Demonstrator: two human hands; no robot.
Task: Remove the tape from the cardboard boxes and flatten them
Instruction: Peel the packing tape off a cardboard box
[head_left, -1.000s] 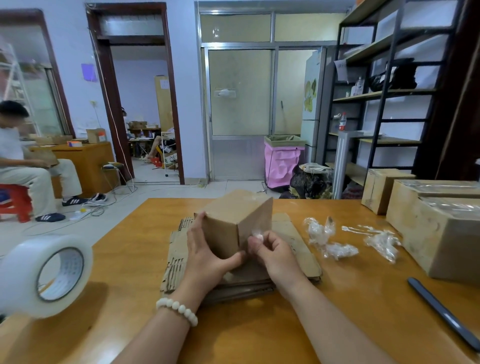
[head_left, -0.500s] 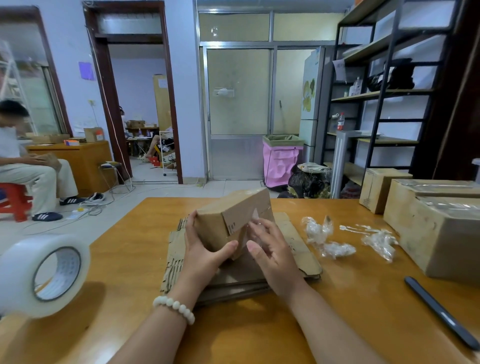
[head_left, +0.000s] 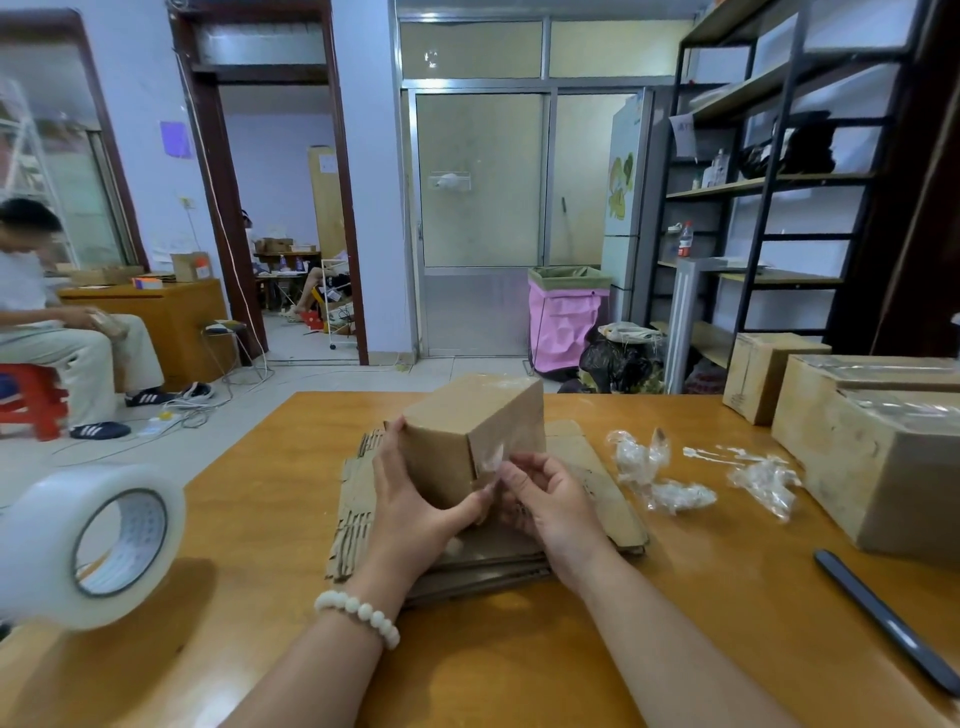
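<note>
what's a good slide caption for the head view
Left hand steadies a small cardboard box on flattened cardboard while right hand pinches its clear tape

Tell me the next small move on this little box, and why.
Probably peel the tape up and away. The right hand seems to pinch a lifted tape end at the near edge of the small box, while the left hand grips it on the flattened cardboard. Tape also shines across its top.
</note>
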